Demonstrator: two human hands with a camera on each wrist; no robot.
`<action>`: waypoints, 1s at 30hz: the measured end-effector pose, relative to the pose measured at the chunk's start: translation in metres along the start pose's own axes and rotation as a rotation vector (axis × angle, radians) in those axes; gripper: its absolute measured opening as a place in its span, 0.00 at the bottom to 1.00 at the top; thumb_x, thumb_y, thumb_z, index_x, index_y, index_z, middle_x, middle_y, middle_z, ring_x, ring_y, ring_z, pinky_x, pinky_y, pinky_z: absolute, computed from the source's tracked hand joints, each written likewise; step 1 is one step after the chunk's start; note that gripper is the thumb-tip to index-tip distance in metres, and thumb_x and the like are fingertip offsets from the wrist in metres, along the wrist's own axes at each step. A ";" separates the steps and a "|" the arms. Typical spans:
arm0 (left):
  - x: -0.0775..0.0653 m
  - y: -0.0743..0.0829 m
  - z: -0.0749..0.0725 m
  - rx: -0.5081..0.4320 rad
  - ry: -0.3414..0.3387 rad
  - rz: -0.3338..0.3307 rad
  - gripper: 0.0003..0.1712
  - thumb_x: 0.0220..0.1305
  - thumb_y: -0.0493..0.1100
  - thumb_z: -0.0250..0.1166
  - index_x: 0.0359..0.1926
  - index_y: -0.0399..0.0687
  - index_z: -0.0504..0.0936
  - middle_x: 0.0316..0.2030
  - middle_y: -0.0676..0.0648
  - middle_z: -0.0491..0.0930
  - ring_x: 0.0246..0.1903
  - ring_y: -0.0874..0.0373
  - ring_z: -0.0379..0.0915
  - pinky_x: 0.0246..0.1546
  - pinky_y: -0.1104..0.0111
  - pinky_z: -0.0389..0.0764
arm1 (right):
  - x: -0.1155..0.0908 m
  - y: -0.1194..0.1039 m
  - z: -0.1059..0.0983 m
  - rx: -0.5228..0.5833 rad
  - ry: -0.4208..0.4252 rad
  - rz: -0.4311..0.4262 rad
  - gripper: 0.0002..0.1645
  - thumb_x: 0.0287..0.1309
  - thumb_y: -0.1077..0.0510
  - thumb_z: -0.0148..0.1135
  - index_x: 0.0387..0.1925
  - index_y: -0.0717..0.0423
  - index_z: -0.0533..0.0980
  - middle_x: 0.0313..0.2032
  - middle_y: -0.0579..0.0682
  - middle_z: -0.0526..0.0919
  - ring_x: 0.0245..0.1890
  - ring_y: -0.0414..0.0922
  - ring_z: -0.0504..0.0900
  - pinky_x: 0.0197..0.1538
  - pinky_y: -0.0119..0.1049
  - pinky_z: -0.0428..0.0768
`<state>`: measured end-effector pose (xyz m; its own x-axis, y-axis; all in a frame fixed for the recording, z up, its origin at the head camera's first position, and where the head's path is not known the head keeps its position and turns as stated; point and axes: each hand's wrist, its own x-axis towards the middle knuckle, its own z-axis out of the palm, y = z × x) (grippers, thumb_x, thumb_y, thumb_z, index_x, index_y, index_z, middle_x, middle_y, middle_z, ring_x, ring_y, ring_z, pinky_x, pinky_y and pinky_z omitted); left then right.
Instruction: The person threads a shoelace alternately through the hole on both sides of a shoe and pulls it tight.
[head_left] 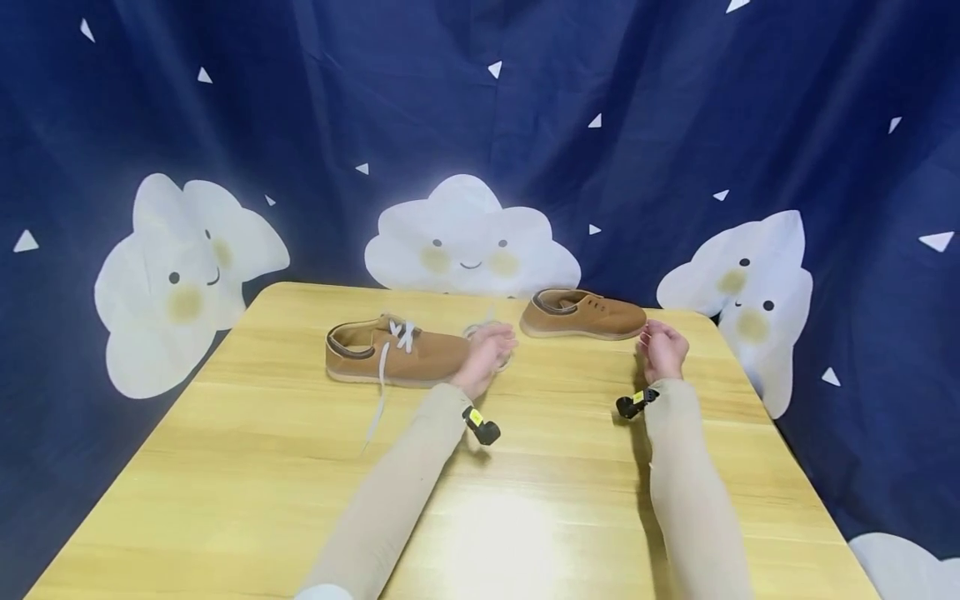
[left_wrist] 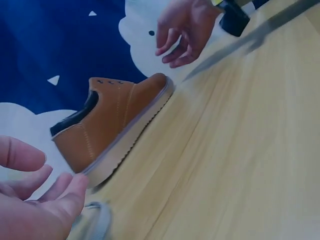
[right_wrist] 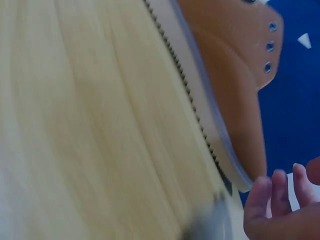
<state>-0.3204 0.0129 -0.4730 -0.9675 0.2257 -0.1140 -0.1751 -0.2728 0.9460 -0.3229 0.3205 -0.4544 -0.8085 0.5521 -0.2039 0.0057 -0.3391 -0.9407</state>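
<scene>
A brown shoe (head_left: 431, 354) lies at the left of the table with its toe to the right. White lace (head_left: 384, 371) crosses its tongue, and a loose end trails down its side onto the wood. My left hand (head_left: 487, 358) is beside its toe, fingers loosely bent around nothing. Behind that hand is a loose pale shoelace (left_wrist: 104, 220), partly hidden. The second brown shoe (head_left: 592, 317) stands farther back on the right, its eyelets (right_wrist: 270, 46) without lace. At its toe is my right hand (head_left: 663, 350), fingertips right by the tip, fingers relaxed and holding nothing.
The wooden table (head_left: 555, 467) has its back edge just behind the right shoe. A dark blue curtain (head_left: 480, 125) with white clouds hangs behind it. Each wrist wears a small black camera, the left camera (head_left: 482, 427) and the right camera (head_left: 636, 403).
</scene>
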 end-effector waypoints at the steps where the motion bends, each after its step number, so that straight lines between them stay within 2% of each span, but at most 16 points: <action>1: 0.002 -0.001 0.002 -0.025 0.001 -0.021 0.30 0.69 0.30 0.53 0.71 0.30 0.65 0.71 0.31 0.66 0.69 0.37 0.67 0.75 0.53 0.68 | 0.003 0.000 0.001 -0.037 0.020 -0.007 0.07 0.73 0.65 0.52 0.48 0.60 0.75 0.33 0.41 0.78 0.27 0.33 0.75 0.34 0.23 0.78; 4: 0.009 -0.003 0.006 -0.095 -0.012 -0.073 0.33 0.71 0.31 0.50 0.75 0.32 0.59 0.76 0.31 0.58 0.74 0.37 0.59 0.79 0.52 0.61 | 0.010 0.000 0.003 -0.140 0.039 -0.012 0.13 0.72 0.66 0.49 0.54 0.60 0.74 0.41 0.44 0.74 0.25 0.32 0.71 0.35 0.23 0.75; 7: 0.014 -0.003 0.009 -0.162 -0.019 -0.111 0.36 0.72 0.32 0.48 0.79 0.36 0.53 0.79 0.31 0.52 0.80 0.38 0.50 0.82 0.52 0.52 | 0.017 0.001 0.003 -0.244 0.008 -0.008 0.20 0.75 0.63 0.48 0.64 0.62 0.71 0.46 0.45 0.71 0.25 0.31 0.69 0.34 0.23 0.73; 9: 0.019 -0.003 0.012 -0.206 -0.009 -0.123 0.38 0.70 0.30 0.47 0.80 0.37 0.51 0.69 0.31 0.66 0.79 0.38 0.49 0.83 0.52 0.47 | 0.021 0.000 0.003 -0.293 -0.026 0.000 0.24 0.77 0.60 0.46 0.70 0.62 0.67 0.48 0.45 0.71 0.26 0.30 0.68 0.32 0.23 0.71; 11: 0.021 -0.002 0.016 -0.229 -0.007 -0.123 0.40 0.70 0.29 0.46 0.81 0.39 0.49 0.71 0.30 0.64 0.81 0.39 0.46 0.83 0.51 0.44 | 0.024 0.000 0.003 -0.332 -0.058 0.004 0.28 0.78 0.58 0.44 0.74 0.61 0.62 0.51 0.44 0.70 0.29 0.31 0.67 0.34 0.24 0.69; 14: 0.025 0.000 0.021 -0.266 -0.015 -0.129 0.41 0.70 0.30 0.44 0.82 0.41 0.45 0.76 0.30 0.58 0.82 0.40 0.39 0.84 0.52 0.40 | 0.030 0.000 0.004 -0.355 -0.090 0.019 0.31 0.79 0.57 0.41 0.78 0.60 0.56 0.63 0.49 0.69 0.42 0.35 0.70 0.45 0.26 0.73; 16: 0.025 0.002 0.024 -0.284 -0.034 -0.135 0.41 0.72 0.32 0.42 0.83 0.42 0.42 0.83 0.35 0.34 0.83 0.40 0.30 0.84 0.52 0.37 | 0.033 0.000 0.003 -0.367 -0.111 0.031 0.33 0.79 0.57 0.39 0.79 0.60 0.54 0.72 0.53 0.64 0.55 0.40 0.70 0.56 0.30 0.73; 17: 0.026 0.003 0.026 -0.298 -0.033 -0.138 0.41 0.72 0.33 0.42 0.83 0.42 0.41 0.83 0.35 0.33 0.83 0.40 0.29 0.84 0.52 0.36 | 0.035 0.000 0.002 -0.375 -0.127 0.043 0.33 0.79 0.56 0.39 0.80 0.59 0.52 0.76 0.54 0.60 0.61 0.42 0.69 0.60 0.32 0.72; 18: 0.027 0.004 0.027 -0.309 -0.033 -0.141 0.41 0.72 0.33 0.42 0.83 0.42 0.40 0.83 0.36 0.33 0.83 0.40 0.28 0.84 0.52 0.35 | 0.037 0.000 0.001 -0.375 -0.145 0.048 0.34 0.79 0.56 0.39 0.81 0.60 0.51 0.77 0.54 0.58 0.63 0.42 0.68 0.60 0.32 0.72; 20: 0.031 0.005 0.028 -0.333 -0.023 -0.138 0.42 0.71 0.33 0.43 0.83 0.42 0.40 0.83 0.35 0.33 0.83 0.40 0.28 0.84 0.52 0.35 | 0.039 0.000 -0.001 -0.365 -0.185 0.057 0.35 0.79 0.57 0.39 0.81 0.60 0.49 0.74 0.54 0.61 0.61 0.41 0.69 0.53 0.29 0.75; 22: 0.035 0.005 0.029 -0.360 -0.017 -0.141 0.43 0.70 0.33 0.43 0.83 0.43 0.40 0.83 0.33 0.33 0.83 0.39 0.28 0.84 0.53 0.34 | 0.040 -0.002 -0.003 -0.346 -0.233 0.072 0.35 0.79 0.57 0.39 0.81 0.60 0.47 0.64 0.50 0.67 0.51 0.37 0.72 0.42 0.25 0.73; 24: 0.039 0.004 0.029 -0.383 -0.016 -0.150 0.43 0.71 0.34 0.44 0.83 0.43 0.40 0.82 0.32 0.33 0.83 0.39 0.29 0.84 0.53 0.34 | 0.040 -0.003 -0.006 -0.322 -0.263 0.083 0.34 0.79 0.59 0.40 0.79 0.60 0.49 0.51 0.42 0.67 0.38 0.33 0.65 0.33 0.24 0.68; 25: 0.040 0.004 0.030 -0.391 -0.015 -0.156 0.43 0.71 0.35 0.45 0.83 0.43 0.40 0.82 0.32 0.33 0.83 0.39 0.29 0.84 0.53 0.34 | 0.040 -0.004 -0.007 -0.313 -0.275 0.089 0.33 0.78 0.60 0.41 0.78 0.60 0.49 0.46 0.41 0.65 0.35 0.33 0.64 0.32 0.24 0.68; 27: 0.042 0.003 0.031 -0.398 -0.010 -0.165 0.42 0.72 0.36 0.45 0.83 0.42 0.41 0.82 0.32 0.34 0.83 0.39 0.30 0.84 0.53 0.35 | 0.040 -0.006 -0.010 -0.309 -0.290 0.101 0.32 0.78 0.60 0.41 0.78 0.61 0.49 0.44 0.40 0.66 0.35 0.33 0.66 0.37 0.25 0.71; 30: 0.044 0.002 0.032 -0.406 0.011 -0.178 0.42 0.71 0.38 0.48 0.82 0.41 0.44 0.82 0.31 0.36 0.83 0.39 0.32 0.84 0.54 0.36 | 0.040 -0.008 -0.014 -0.316 -0.294 0.112 0.34 0.78 0.61 0.42 0.80 0.61 0.49 0.51 0.43 0.72 0.43 0.34 0.72 0.50 0.28 0.76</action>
<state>-0.3575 0.0521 -0.4660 -0.9175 0.2928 -0.2693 -0.3941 -0.5765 0.7158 -0.3471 0.3555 -0.4590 -0.9256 0.2693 -0.2662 0.2451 -0.1097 -0.9633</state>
